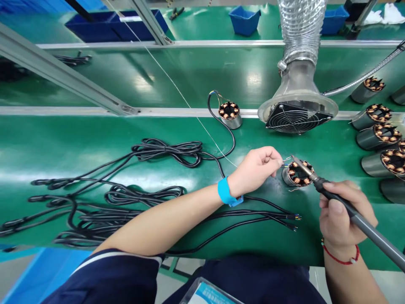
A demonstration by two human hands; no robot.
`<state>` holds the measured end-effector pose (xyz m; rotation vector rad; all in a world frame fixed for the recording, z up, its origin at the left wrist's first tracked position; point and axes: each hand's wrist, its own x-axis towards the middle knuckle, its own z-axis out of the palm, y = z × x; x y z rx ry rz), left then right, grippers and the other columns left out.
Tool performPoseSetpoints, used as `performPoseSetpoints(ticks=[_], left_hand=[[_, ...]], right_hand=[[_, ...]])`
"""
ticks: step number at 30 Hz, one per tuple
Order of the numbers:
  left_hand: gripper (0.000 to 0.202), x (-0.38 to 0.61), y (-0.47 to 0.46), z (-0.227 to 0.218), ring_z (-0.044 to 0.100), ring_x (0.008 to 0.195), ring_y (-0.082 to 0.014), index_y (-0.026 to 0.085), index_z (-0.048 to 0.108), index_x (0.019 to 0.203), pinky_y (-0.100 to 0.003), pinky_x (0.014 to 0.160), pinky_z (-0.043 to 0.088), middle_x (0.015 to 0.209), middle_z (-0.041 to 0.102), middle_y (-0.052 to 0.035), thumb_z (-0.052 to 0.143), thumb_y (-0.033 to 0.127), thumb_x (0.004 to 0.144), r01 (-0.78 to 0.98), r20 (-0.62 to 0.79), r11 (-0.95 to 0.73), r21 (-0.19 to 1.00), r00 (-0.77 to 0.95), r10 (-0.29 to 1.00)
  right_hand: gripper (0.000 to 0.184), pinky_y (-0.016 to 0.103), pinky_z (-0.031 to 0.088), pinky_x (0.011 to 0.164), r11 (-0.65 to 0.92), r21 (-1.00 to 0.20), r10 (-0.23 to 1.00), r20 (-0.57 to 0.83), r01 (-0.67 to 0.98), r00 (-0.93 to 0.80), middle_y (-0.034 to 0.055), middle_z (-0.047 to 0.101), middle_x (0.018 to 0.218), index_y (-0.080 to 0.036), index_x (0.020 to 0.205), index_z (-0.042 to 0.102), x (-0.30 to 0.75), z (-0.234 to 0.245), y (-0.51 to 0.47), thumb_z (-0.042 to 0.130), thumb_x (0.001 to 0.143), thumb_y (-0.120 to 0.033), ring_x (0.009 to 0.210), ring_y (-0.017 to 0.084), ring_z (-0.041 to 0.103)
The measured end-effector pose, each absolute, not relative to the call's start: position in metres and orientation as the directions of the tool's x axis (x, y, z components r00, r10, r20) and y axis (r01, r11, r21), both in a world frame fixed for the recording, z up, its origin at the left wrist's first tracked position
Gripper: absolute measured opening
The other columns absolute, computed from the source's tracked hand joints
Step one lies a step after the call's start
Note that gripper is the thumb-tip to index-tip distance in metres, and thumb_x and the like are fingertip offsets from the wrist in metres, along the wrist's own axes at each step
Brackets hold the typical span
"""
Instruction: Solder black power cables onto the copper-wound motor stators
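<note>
My right hand [343,213] is closed round the dark handle of a soldering iron [319,183], whose tip reaches up-left to the rim of a small metal stator [297,174] with copper windings. My left hand [257,169], with a blue wrist strap [226,192], pinches thin wire ends just left of the stator, at the iron's tip. A fine solder wire [177,88] runs from above down toward my left hand. The stator lies on the green mat [79,147].
Coiled black cables [126,198] spread over the left of the mat, loose ends [292,221] near my hands. A fume extractor hood [297,109] with fan grille stands behind. Another wired stator [230,114] sits at centre; several more stators [379,135] lie at right. Blue bins [244,19] behind.
</note>
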<state>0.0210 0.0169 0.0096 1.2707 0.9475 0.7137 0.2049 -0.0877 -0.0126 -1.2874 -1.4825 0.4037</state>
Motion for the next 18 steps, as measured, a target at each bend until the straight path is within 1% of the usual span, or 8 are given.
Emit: performPoseSetpoints(ticks=[2, 4, 8, 14, 18], left_hand=[[0.012, 0.0206, 0.0167, 0.0099, 0.042, 0.048, -0.0050, 0.015, 0.052, 0.069, -0.019, 0.054, 0.035, 0.051, 0.049, 0.0076, 0.052, 0.012, 0.080, 0.064, -0.184, 0.174, 0.983, 0.453, 0.872], [0.012, 0.0205, 0.0168, 0.0096, 0.042, 0.049, -0.0050, 0.015, 0.052, 0.070, -0.019, 0.054, 0.035, 0.052, 0.050, 0.0073, 0.052, 0.013, 0.081, 0.063, -0.182, 0.172, 0.983, 0.445, 0.877], [0.012, 0.0211, 0.0171, 0.0086, 0.042, 0.049, -0.0052, 0.015, 0.052, 0.070, -0.019, 0.054, 0.035, 0.052, 0.050, 0.0070, 0.051, 0.013, 0.082, 0.056, -0.175, 0.167, 0.984, 0.443, 0.879], [0.012, 0.0216, 0.0175, 0.0088, 0.041, 0.049, -0.0051, 0.015, 0.052, 0.070, -0.019, 0.054, 0.035, 0.051, 0.049, 0.0073, 0.052, 0.014, 0.082, 0.063, -0.181, 0.170, 0.983, 0.435, 0.882], [0.011, 0.0211, 0.0177, 0.0081, 0.042, 0.050, -0.0060, 0.015, 0.052, 0.071, -0.020, 0.055, 0.036, 0.052, 0.049, 0.0070, 0.052, 0.014, 0.082, 0.056, -0.175, 0.167, 0.984, 0.442, 0.880]], right_hand=[[0.018, 0.036, 0.046, 0.057, 0.395, -0.757, 0.807, 0.557, 0.521, 0.196, 0.0045, 0.060, 0.074, -0.022, 0.098, 0.067, 0.2041, -0.0114, -0.0871, 0.057, 0.091, -0.035, 0.062, 0.019, 0.055], [0.017, 0.035, 0.046, 0.056, 0.416, -0.739, 0.789, 0.583, 0.530, 0.193, 0.0037, 0.059, 0.072, -0.022, 0.096, 0.068, 0.2024, -0.0102, -0.0860, 0.057, 0.090, -0.033, 0.061, 0.018, 0.054], [0.017, 0.033, 0.044, 0.053, 0.430, -0.737, 0.790, 0.587, 0.521, 0.178, 0.0025, 0.057, 0.069, -0.022, 0.096, 0.068, 0.2008, -0.0104, -0.0848, 0.056, 0.091, -0.032, 0.058, 0.017, 0.052], [0.020, 0.033, 0.044, 0.052, 0.396, -0.741, 0.815, 0.555, 0.542, 0.164, 0.0040, 0.059, 0.072, -0.022, 0.096, 0.068, 0.2013, -0.0123, -0.0850, 0.055, 0.091, -0.036, 0.059, 0.018, 0.053], [0.018, 0.032, 0.043, 0.052, 0.425, -0.734, 0.790, 0.586, 0.529, 0.179, 0.0032, 0.059, 0.072, -0.023, 0.097, 0.069, 0.2000, -0.0147, -0.0829, 0.055, 0.091, -0.034, 0.058, 0.017, 0.053]])
